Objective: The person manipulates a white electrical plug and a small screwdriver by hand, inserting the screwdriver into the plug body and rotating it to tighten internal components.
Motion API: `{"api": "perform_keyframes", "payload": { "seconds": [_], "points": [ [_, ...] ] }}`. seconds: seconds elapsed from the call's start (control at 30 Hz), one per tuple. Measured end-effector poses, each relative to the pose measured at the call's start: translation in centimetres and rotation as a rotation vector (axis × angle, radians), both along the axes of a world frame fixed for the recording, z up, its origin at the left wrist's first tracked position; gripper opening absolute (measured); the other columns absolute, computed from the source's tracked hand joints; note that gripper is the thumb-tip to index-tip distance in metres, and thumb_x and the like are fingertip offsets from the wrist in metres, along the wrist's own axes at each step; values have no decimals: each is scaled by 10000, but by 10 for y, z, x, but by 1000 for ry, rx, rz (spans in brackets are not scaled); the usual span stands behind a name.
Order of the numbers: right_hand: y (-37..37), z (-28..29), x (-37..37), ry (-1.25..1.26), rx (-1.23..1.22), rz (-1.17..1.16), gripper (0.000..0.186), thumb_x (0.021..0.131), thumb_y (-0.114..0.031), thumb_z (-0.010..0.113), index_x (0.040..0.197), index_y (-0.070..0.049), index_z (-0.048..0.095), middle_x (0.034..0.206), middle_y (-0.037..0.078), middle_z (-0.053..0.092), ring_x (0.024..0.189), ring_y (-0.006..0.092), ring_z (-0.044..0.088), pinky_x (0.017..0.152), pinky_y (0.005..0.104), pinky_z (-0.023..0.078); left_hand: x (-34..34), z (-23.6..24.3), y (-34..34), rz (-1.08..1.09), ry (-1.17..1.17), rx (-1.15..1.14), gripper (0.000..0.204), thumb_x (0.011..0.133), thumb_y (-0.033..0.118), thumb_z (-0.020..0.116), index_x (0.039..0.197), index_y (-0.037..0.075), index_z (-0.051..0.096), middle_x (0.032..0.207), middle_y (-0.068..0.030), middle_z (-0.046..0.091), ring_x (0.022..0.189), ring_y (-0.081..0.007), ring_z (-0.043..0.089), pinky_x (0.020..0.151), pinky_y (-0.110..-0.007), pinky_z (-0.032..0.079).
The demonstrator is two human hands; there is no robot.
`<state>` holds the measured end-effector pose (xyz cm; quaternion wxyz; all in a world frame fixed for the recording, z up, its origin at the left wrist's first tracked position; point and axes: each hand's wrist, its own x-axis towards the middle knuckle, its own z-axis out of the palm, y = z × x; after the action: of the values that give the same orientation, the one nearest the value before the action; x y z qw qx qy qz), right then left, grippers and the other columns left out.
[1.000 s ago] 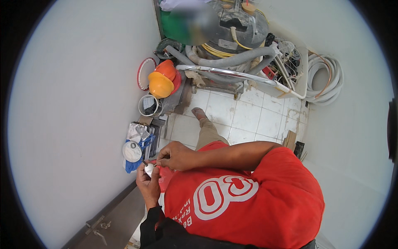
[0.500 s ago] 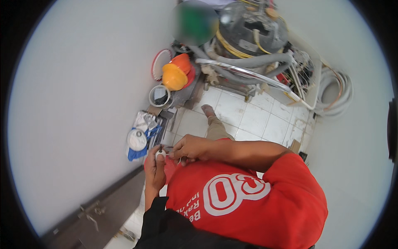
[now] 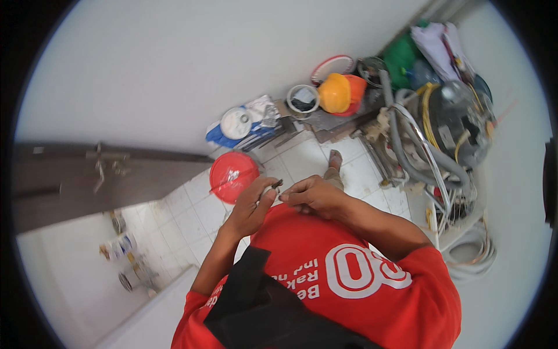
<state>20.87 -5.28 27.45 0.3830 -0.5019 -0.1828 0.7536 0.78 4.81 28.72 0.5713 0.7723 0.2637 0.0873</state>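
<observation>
We record, left to right: round red plastic lid [image 3: 233, 176] on white floor tiles [image 3: 192, 221]; left hand [image 3: 251, 205] pinching a small dark slender object [image 3: 273, 185] at chest height; right hand [image 3: 313, 195] curled, touching its tip; orange hard hat [image 3: 336, 93] beyond.

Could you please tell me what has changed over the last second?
The view swung, bringing a dark door and a red lid into sight. Both hands stayed together at the chest: the left hand still pinches a small dark piece, the right hand beside it.
</observation>
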Motion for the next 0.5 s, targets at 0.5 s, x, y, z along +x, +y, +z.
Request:
{"api": "perform_keyframes", "payload": {
  "seconds": [0.5],
  "points": [
    [43,18,-50,-768,583,216,165,865,-130,736,964,-1,764,840,134,720,669,144,621,597,307,463,-50,-9,-7,424,-201,-380,379,1070,311,430,1258,1,539,959,-43,591,819,-121,550,761,-288,480]
  ]
}}
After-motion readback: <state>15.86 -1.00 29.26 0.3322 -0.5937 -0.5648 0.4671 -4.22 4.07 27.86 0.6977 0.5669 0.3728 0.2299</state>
